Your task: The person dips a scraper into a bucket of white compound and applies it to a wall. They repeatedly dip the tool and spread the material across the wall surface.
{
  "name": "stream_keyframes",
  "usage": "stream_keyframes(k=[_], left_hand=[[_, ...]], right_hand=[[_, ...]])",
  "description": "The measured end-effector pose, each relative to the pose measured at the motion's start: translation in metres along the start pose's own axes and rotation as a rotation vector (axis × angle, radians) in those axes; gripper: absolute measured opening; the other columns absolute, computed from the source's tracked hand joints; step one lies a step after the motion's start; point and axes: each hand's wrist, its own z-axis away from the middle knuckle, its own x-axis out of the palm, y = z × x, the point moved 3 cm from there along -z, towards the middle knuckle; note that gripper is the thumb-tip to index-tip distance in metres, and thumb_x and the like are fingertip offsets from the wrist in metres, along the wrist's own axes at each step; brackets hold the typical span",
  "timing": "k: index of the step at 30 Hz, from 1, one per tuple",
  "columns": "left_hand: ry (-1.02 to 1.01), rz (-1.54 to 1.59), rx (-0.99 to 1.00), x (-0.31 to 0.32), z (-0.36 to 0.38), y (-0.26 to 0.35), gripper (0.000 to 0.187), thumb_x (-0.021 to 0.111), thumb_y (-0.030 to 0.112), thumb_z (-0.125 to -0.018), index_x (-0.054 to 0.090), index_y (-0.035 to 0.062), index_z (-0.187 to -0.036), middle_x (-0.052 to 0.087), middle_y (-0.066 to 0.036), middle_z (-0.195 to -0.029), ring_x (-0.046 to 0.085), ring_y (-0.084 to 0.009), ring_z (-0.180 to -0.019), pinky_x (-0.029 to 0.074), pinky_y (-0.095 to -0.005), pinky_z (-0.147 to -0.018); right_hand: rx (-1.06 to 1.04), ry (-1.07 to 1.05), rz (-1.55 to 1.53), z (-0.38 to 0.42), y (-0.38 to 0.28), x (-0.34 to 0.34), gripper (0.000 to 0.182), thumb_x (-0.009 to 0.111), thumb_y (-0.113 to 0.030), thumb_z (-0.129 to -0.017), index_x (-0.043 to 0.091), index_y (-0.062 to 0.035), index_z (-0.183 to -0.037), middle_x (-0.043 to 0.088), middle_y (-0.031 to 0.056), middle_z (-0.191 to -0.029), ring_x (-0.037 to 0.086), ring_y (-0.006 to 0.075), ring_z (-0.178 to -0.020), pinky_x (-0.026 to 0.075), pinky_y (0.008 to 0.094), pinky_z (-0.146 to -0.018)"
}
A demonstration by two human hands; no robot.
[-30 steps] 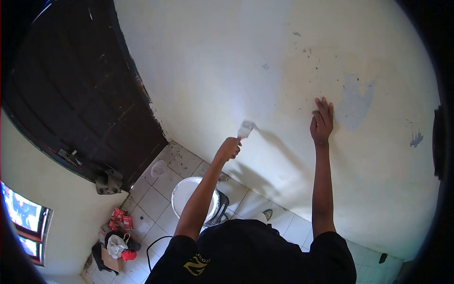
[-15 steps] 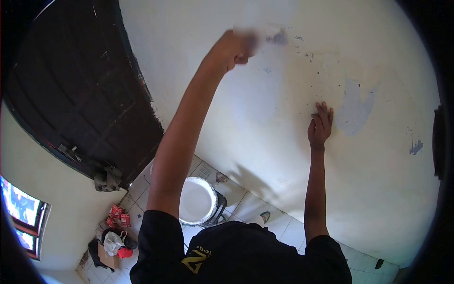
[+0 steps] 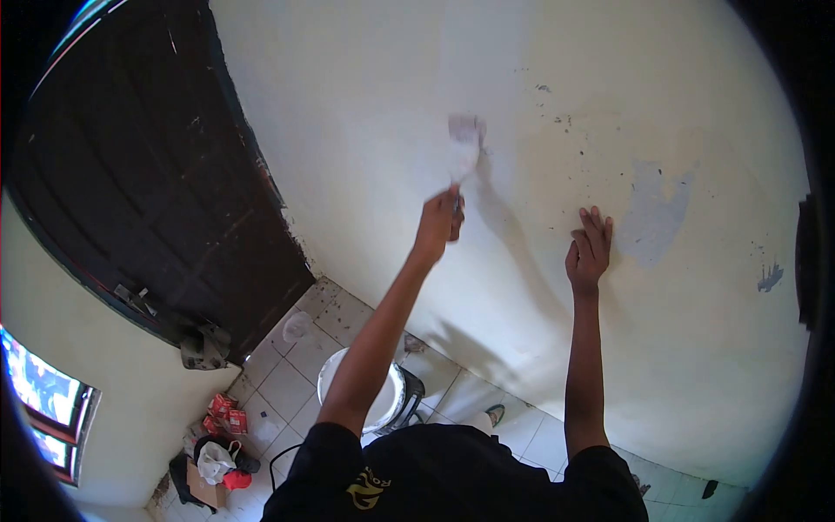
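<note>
My left hand grips the handle of a wide paintbrush, whose whitish body points upward. Its darker bristle end is slightly blurred and lies at the pale wall. My right hand rests against the same wall with its fingers stretched out, holding nothing visible. Just right of it is a grey patch. Small dark chips and scuffs mark the wall above. Below my left forearm stands a white bucket, partly hidden by the arm.
A dark wooden door fills the left side, with a cloth hanging near its handle. On the tiled floor lie red boxes, a white bag and a carton. A window is at the lower left.
My left hand has come down the wall with the brush, which now points upward instead of sideways. My right hand stays in the same place on the wall; the view has shifted slightly.
</note>
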Motion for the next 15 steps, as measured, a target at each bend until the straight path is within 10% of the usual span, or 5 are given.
stream_keyframes(k=[9, 15], left_hand=[[0.240, -0.521, -0.284, -0.106, 0.078, -0.157, 0.041, 0.048, 0.039, -0.098, 0.060, 0.0029, -0.082, 0.045, 0.000, -0.053, 0.034, -0.0076, -0.039, 0.024, -0.0257, -0.035], [0.036, -0.310, -0.386, -0.054, 0.055, -0.075, 0.037, 0.055, 0.033, -0.095, 0.060, -0.0008, -0.082, 0.046, 0.002, -0.054, 0.036, -0.0072, -0.041, 0.024, -0.0244, -0.036]], right_hand=[[-0.016, -0.008, 0.012, -0.001, -0.001, -0.001, 0.014, 0.050, 0.007, -0.083, 0.058, -0.0030, -0.078, 0.062, 0.0117, -0.123, 0.052, 0.0301, -0.126, 0.032, 0.0528, -0.111], [-0.026, -0.001, 0.013, 0.001, 0.000, 0.000, 0.014, 0.049, 0.007, -0.084, 0.057, -0.0037, -0.079, 0.062, 0.0112, -0.124, 0.053, 0.0308, -0.125, 0.032, 0.0524, -0.111]])
